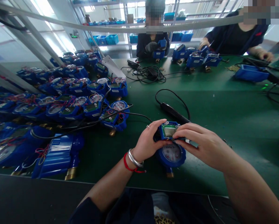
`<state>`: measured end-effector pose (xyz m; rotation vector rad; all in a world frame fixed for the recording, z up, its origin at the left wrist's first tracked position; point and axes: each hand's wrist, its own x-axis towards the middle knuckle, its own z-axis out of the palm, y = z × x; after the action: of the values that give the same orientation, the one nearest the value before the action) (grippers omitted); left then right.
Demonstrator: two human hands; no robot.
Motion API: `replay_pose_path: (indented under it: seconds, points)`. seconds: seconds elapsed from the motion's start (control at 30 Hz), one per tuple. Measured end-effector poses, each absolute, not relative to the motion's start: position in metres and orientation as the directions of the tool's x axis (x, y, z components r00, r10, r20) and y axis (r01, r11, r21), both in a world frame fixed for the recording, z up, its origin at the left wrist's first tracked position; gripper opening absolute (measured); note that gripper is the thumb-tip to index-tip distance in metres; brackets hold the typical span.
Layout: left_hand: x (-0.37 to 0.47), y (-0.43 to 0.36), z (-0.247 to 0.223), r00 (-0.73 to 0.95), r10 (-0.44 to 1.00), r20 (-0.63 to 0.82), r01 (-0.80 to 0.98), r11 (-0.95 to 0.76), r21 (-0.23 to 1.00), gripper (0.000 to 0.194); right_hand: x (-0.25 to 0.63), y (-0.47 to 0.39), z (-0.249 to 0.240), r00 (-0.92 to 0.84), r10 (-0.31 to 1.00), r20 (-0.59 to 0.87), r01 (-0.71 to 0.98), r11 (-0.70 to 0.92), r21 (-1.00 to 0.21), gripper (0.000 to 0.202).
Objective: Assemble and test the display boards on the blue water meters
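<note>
In front of me a blue water meter (171,155) lies on the green table, its round dial facing up and its brass fitting toward me. A green circuit board with a grey display (169,132) sits in the meter's open blue box. My left hand (145,142) is closed around the box's left side, thumb along the near edge. From the right, my right hand (206,143) has its fingers bent onto the board's right edge and the box; the fingertips partly cover that side. Just behind them lies a black corded electric screwdriver (173,112), close to the right fingers.
Rows of opened blue water meters (75,107) with loose wires fill the left side. A black cable (139,114) runs across toward my hands. Two people sit opposite, with more meters (195,59). A blue bin (251,74) stands at the right, and tangled cables (152,73) lie farther back.
</note>
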<state>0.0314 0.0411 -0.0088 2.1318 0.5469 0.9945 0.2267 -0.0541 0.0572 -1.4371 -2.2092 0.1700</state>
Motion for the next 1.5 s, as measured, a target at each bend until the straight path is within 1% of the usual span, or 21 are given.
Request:
replay_pose_path:
  seconds: [0.1,0.2,0.27,0.3,0.37,0.43,0.5,0.57,0.7,0.8,0.87,1.07,1.23,1.33,1.5]
  points:
    - [0.031,0.041,-0.009,0.598,0.658,0.457,0.083,-0.618,0.781,0.071,0.225,-0.055,0.058,-0.296,0.877,0.378,0.821,0.436,-0.368,0.013]
    - [0.030,0.040,-0.009,0.595,0.678,0.432,0.069,-0.578,0.813,0.070,0.224,-0.056,0.058,-0.272,0.846,0.458,0.806,0.460,-0.372,0.014]
    - [0.029,0.039,-0.009,0.598,0.678,0.427,0.051,-0.564,0.824,0.069,0.226,-0.057,0.056,-0.204,0.845,0.495,0.805,0.432,-0.407,0.017]
    - [0.029,0.039,-0.008,0.600,0.675,0.428,0.043,-0.562,0.826,0.069,0.228,-0.057,0.053,-0.140,0.858,0.494,0.811,0.386,-0.439,0.017]
    - [0.029,0.038,-0.006,0.602,0.670,0.434,0.030,-0.563,0.826,0.068,0.230,-0.057,0.047,0.026,0.901,0.432,0.813,0.233,-0.534,0.022]
    - [0.029,0.038,-0.005,0.603,0.668,0.436,0.023,-0.561,0.827,0.067,0.232,-0.056,0.039,0.184,0.938,0.295,0.766,0.052,-0.641,0.033]
    - [0.029,0.038,-0.004,0.606,0.666,0.436,0.015,-0.557,0.830,0.067,0.231,-0.056,0.033,0.245,0.958,0.147,0.684,-0.063,-0.726,0.043]
    - [0.028,0.038,-0.004,0.615,0.657,0.435,0.002,-0.553,0.833,0.067,0.230,-0.055,0.030,0.237,0.970,0.059,0.619,-0.104,-0.778,0.047]
    - [0.028,0.039,-0.005,0.635,0.640,0.432,-0.013,-0.551,0.835,0.067,0.227,-0.054,0.030,0.195,0.981,0.021,0.541,-0.090,-0.836,0.048]
    - [0.028,0.039,-0.004,0.638,0.618,0.459,-0.030,-0.576,0.817,0.067,0.225,-0.055,0.031,0.192,0.981,0.003,0.499,-0.095,-0.862,0.048]
    - [0.029,0.039,-0.004,0.634,0.604,0.483,-0.038,-0.599,0.800,0.066,0.224,-0.055,0.031,0.206,0.979,-0.001,0.498,-0.105,-0.861,0.047]
    - [0.030,0.036,-0.002,0.629,0.589,0.508,-0.019,-0.642,0.767,0.064,0.223,-0.058,0.033,0.224,0.974,0.026,0.565,-0.108,-0.818,0.044]
    - [0.031,0.037,-0.002,0.619,0.562,0.549,-0.050,-0.669,0.741,0.067,0.222,-0.059,0.032,0.271,0.963,0.011,0.535,-0.141,-0.833,0.044]
    - [0.031,0.038,-0.002,0.606,0.539,0.585,-0.059,-0.702,0.709,0.067,0.221,-0.060,0.029,0.321,0.946,0.039,0.519,-0.141,-0.843,0.044]
    - [0.031,0.037,-0.001,0.589,0.519,0.620,-0.063,-0.735,0.675,0.065,0.220,-0.066,0.023,0.387,0.913,0.131,0.522,-0.100,-0.847,0.042]
